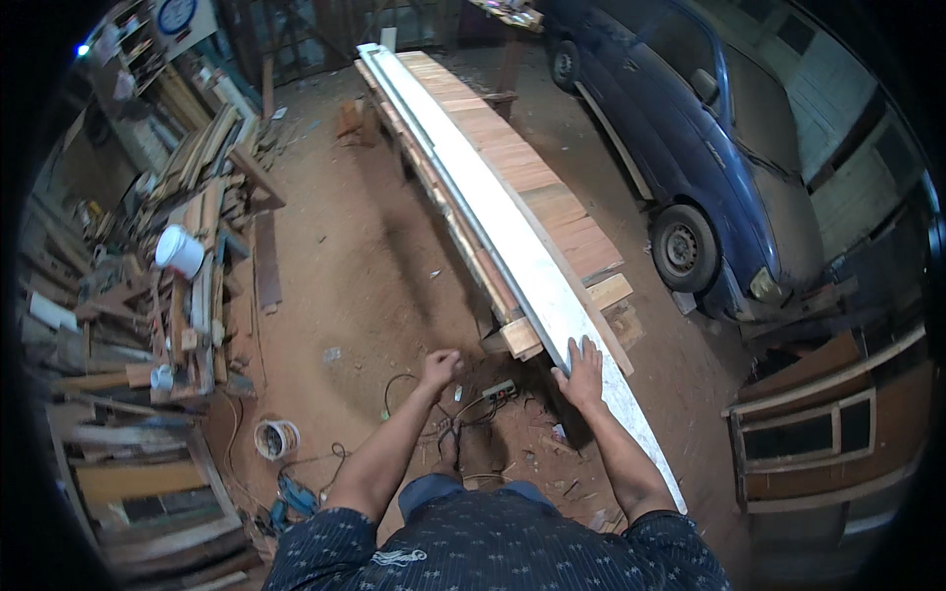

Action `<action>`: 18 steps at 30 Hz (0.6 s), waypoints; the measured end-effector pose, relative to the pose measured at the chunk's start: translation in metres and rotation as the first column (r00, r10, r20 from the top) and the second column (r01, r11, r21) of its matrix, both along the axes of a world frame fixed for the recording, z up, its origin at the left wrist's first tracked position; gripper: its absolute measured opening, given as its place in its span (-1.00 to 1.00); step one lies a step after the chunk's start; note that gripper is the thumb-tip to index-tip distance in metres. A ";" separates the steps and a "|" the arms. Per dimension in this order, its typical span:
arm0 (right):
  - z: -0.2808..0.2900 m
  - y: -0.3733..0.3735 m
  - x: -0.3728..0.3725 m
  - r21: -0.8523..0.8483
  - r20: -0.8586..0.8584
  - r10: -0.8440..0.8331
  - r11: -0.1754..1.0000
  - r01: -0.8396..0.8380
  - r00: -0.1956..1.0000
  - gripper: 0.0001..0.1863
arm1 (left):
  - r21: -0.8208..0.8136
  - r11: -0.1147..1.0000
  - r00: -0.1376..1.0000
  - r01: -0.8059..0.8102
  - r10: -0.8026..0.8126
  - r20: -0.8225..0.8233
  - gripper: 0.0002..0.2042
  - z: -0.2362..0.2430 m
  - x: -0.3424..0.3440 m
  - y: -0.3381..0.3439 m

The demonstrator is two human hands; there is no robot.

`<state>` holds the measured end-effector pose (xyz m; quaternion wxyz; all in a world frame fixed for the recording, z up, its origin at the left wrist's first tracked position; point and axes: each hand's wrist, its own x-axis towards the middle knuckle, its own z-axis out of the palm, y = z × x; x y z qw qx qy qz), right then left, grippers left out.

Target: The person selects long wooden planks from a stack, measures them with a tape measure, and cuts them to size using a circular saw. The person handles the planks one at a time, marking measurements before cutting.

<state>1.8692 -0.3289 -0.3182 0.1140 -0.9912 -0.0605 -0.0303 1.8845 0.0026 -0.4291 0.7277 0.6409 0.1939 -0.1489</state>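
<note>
Dark, star-patterned shirt cloth (pixel 493 542) fills the bottom edge. Up from it, the right hand (pixel 581 374) lies flat, fingers spread, pressing on a long, white, mottled flat board (pixel 532 276) without wrapping it; the left hand (pixel 440 367) hangs clear of it, curled, and whether that grip holds anything small, I cannot tell. Down left, on the brown earth floor (pixel 325 286), sits a small, round, pale bucket (pixel 293 433), open-topped, its dark contents unidentifiable. And the board! Its near end juts past the surface (pixel 567 212) of reddish-brown wooden planks, the rest running lengthwise along it: placing looks done, though with no fastening visible, what's left is hard to judge. Farther left, a white plastic bucket (pixel 179 251) tilts on scrap timber (pixel 210 286), contents hidden.
</note>
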 end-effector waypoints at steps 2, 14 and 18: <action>-0.009 -0.003 -0.020 0.070 0.062 0.029 0.997 -0.033 0.998 -0.27 | 0.019 0.979 0.942 -0.205 0.203 -0.269 -0.66 -0.011 -0.082 0.044; -0.116 0.170 -0.243 0.705 -0.692 0.521 0.334 0.626 0.500 -0.49 | 0.341 0.610 0.599 -0.715 0.284 0.748 -0.61 0.165 -0.395 -0.063; -0.043 0.217 -0.393 0.725 -0.494 0.853 0.297 0.622 0.169 -0.32 | 0.466 0.411 0.563 -0.784 0.153 0.812 -0.52 0.117 -0.499 -0.050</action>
